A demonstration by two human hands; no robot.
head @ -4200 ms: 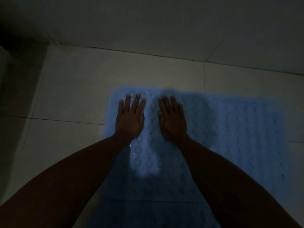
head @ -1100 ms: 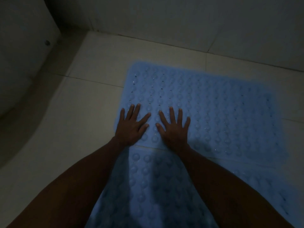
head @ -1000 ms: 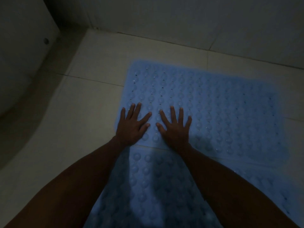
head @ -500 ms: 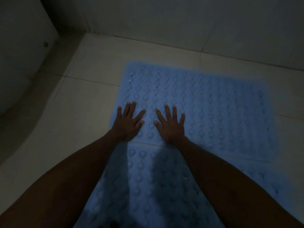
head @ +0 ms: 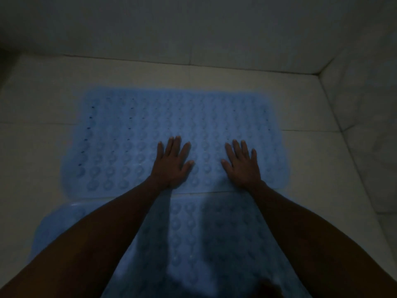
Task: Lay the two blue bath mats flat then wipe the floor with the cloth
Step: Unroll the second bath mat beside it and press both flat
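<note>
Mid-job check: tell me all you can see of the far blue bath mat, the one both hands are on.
The far blue bath mat is a pale blue rectangle with rounded corners, looking like soft rubber or plastic, covered in rows of round bumps and small dark holes. It lies flat on the light tiled floor, close to the wall. The left hand and right hand press on its near half, fingers spread. Its near edge meets the near blue mat; overlap is unclear.

Pale floor tiles (head: 43,117) spread from nine o'clock to three; a dim wall (head: 193,29) at twelve; another wall (head: 365,104) at two, meeting in a corner.
</note>
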